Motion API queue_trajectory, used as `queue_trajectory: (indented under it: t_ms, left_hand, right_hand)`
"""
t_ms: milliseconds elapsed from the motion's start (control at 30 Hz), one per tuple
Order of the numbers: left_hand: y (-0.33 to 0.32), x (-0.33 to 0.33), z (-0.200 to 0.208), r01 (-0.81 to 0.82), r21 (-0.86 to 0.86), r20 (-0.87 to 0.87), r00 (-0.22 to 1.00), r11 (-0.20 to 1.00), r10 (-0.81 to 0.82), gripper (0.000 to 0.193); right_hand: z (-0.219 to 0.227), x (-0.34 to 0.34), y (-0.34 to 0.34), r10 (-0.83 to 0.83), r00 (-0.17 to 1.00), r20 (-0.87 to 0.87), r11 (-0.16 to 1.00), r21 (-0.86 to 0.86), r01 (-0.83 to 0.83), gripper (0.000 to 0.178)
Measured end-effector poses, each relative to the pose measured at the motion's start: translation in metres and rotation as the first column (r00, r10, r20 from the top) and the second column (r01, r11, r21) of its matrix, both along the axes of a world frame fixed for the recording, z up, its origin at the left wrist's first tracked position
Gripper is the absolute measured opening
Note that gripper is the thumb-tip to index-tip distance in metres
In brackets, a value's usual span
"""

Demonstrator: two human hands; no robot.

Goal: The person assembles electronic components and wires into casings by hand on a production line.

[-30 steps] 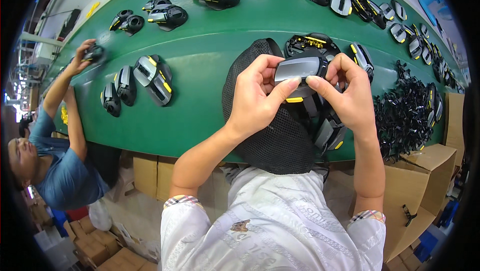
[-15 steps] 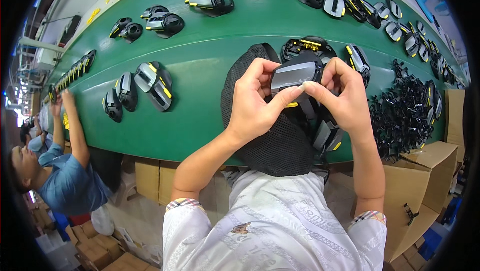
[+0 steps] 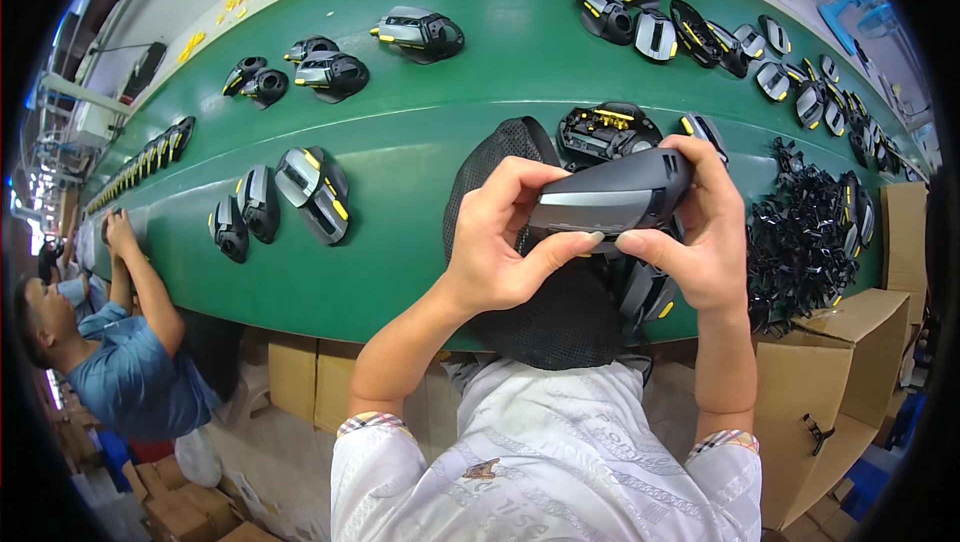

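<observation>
Both hands hold a grey-and-black rounded plastic housing (image 3: 612, 204) above the near part of the green bench. My left hand (image 3: 492, 242) grips its left end, thumb along the lower edge. At the other end my right hand (image 3: 708, 227) wraps its fingers over the top corner, thumb underneath. The two thumb tips nearly meet. Below lies a black mesh cloth or bag (image 3: 545, 330), partly covered by my hands. Just beyond the held piece, an open black housing (image 3: 603, 134) shows yellow parts inside. Another grey-and-yellow housing (image 3: 648, 290) lies under my right hand, partly hidden.
A heap of small black plastic parts (image 3: 800, 242) is on the right, beside an open cardboard box (image 3: 830, 382). Finished-looking housings (image 3: 315, 192) stand in groups along the green bench (image 3: 400, 282). A co-worker in blue (image 3: 140, 372) sits at the left.
The held housing has tilted, its right end rising, and more of its black side shows. My right fingers have moved up over its corner. The co-worker's hands have drawn nearer to their body.
</observation>
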State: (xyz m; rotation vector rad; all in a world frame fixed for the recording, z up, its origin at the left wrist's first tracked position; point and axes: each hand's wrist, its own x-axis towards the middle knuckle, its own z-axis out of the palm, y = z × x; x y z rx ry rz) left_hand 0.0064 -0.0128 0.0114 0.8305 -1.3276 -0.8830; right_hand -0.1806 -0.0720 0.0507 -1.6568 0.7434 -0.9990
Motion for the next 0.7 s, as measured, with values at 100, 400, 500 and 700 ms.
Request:
queue_trajectory:
  t_ms: [100, 400, 500, 700]
  left_hand:
    - [-0.001, 0.000, 0.006, 0.123, 0.146, -0.184, 0.978, 0.982, -0.095, 0.038]
    - [-0.006, 0.005, 0.000, 0.222, 0.217, -0.283, 0.946, 0.950, -0.157, 0.040]
    - [-0.007, 0.005, -0.002, 0.242, 0.208, -0.308, 0.936, 0.948, -0.172, 0.040]
    - [-0.004, 0.008, -0.005, -0.043, -0.197, 0.347, 0.931, 0.979, 0.111, 0.037]
  right_hand:
    - [-0.004, -0.003, -0.002, -0.016, 0.994, -0.106, 1.000, -0.007, 0.016, 0.066]
    - [-0.001, -0.014, -0.005, 0.073, 0.991, -0.115, 0.994, 0.091, -0.063, 0.066]
    - [-0.005, -0.017, -0.008, 0.114, 0.989, -0.096, 0.982, 0.159, -0.097, 0.064]
    - [-0.013, -0.014, -0.008, 0.154, 0.964, 0.218, 0.947, 0.245, -0.207, 0.031]
